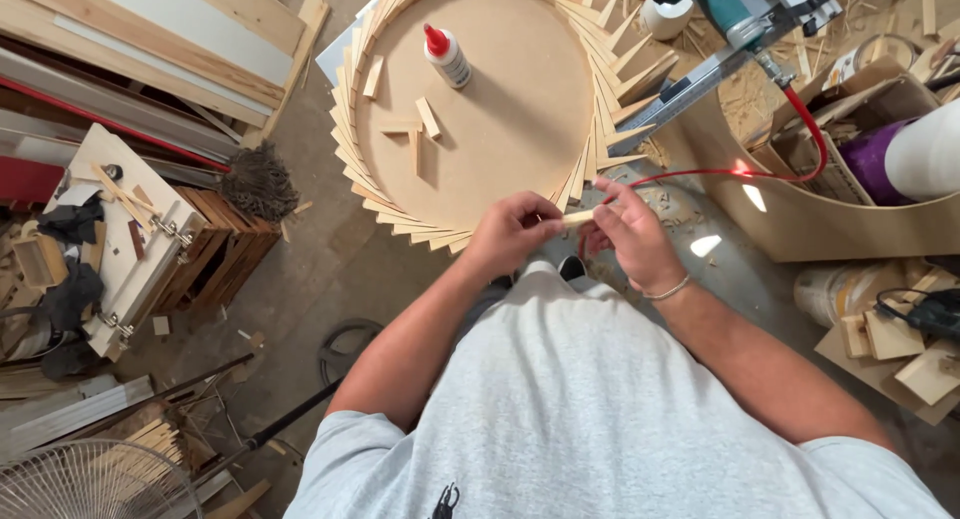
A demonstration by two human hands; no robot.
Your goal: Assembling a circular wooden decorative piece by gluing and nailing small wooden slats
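Small wood strip (578, 217) — pinched between both hands (575, 234)

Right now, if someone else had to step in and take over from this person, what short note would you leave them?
Left hand and right hand together pinch one small pale wooden strip, held just beyond the near edge of the round brown fibreboard disc.
Done: thin wooden slats stand fanned around most of the disc's rim.
Left: the rim stretch nearest the hands looks unfinished.
Supplies: white glue bottle with red cap and loose short wooden blocks lie on the disc; teal nail gun with red hose lies beyond it, right.
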